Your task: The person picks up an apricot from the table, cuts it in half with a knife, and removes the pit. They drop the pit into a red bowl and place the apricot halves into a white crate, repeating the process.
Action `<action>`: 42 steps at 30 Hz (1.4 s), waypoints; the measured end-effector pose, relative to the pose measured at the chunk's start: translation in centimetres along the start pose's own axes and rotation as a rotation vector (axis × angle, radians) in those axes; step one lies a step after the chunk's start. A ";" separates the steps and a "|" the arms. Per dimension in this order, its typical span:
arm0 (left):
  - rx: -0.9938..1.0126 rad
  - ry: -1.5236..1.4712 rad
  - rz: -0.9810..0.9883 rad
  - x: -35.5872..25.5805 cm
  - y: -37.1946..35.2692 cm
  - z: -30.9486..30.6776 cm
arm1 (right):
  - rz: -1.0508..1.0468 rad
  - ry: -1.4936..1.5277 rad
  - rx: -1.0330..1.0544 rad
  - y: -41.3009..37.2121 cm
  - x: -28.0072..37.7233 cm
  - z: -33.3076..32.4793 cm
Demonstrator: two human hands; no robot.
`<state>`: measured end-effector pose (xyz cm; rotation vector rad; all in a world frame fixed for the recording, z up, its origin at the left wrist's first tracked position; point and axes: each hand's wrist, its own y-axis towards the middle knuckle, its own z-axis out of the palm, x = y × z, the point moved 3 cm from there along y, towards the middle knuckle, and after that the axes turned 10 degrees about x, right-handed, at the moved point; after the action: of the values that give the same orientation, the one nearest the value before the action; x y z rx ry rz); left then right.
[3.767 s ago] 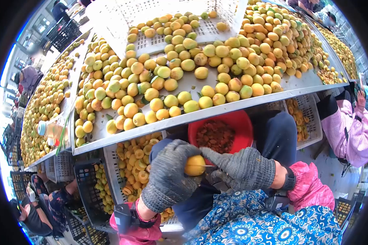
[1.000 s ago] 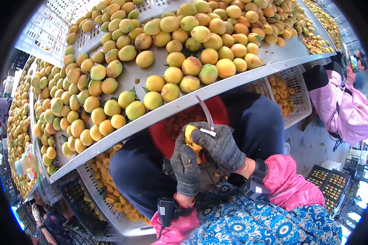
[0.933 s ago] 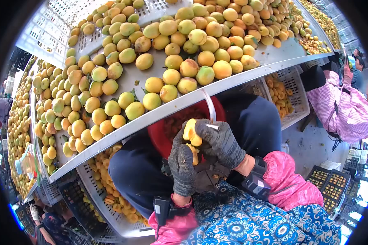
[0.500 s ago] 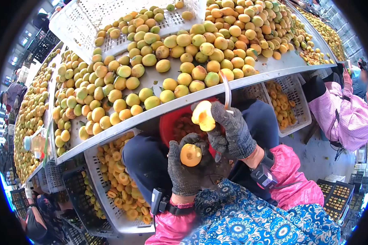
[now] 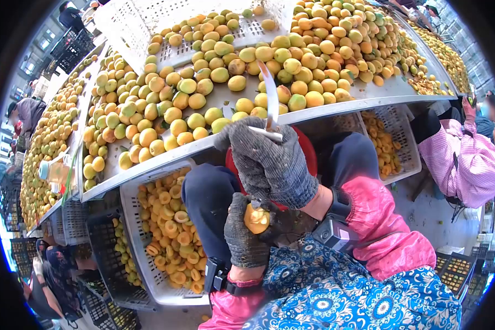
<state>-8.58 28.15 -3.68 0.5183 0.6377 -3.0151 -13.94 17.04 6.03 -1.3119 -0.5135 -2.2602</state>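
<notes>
My left hand [image 5: 246, 234], in a dark grey knitted glove, holds a yellow apricot [image 5: 257, 218] whose cut flesh shows on top. Above it, my right hand [image 5: 272, 162], gloved the same way, is closed around the pale handle of a curved knife [image 5: 270, 93]. The blade points up toward the table edge. Behind my right hand a red bucket [image 5: 308, 151] shows in part between my knees; what it holds is mostly hidden. Whole yellow and green apricots [image 5: 195, 121] lie on the metal table just beyond.
A white crate [image 5: 129, 192] of apricot halves stands at my left, beside a black crate [image 5: 102, 250]. Another white crate [image 5: 411, 148] sits under the table at the right. A bottle [image 5: 58, 171] hangs at the left. A person in pink checks [image 5: 459, 159] sits at the right.
My right hand has moved left and nearer, over my left hand, with the knife. The half fruit at its fingers is no longer visible. My left hand has tilted its apricot, and the view has shifted.
</notes>
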 end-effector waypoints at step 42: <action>-0.113 0.765 0.290 0.2 9.5 2.1 | -0.039 -0.669 -0.115 0.8 -3.5 -11.8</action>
<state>-8.61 18.59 -5.61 1.6151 0.6578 -2.4264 -20.21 10.78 -2.54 -2.1383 -0.6344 -1.8579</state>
